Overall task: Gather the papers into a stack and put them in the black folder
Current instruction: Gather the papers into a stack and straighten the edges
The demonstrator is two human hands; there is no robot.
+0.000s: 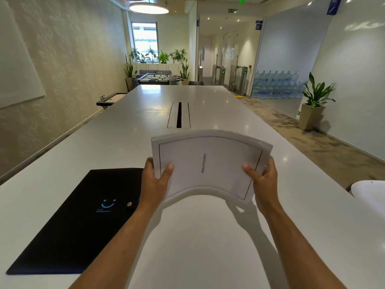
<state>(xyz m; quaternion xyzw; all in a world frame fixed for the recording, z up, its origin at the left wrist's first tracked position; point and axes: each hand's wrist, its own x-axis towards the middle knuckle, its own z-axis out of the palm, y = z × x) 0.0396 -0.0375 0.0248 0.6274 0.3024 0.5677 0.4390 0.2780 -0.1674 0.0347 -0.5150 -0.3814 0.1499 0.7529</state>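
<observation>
Single view only: your head camera, so no second view shares any part of the scene. It sits above the near end of the white table (208, 236) and looks forward and down along the table's length toward its far edge. Wide-angle lens: the table's side edges splay outward near the bottom of the frame. Both your forearms enter from the bottom edge. Your left hand (155, 181) and right hand (264, 180) sit close to the lens, at mid-frame, with the paper stack (208, 163) between them. The black folder (83, 222) lies near the table's near left corner. The far room fills the upper half.
</observation>
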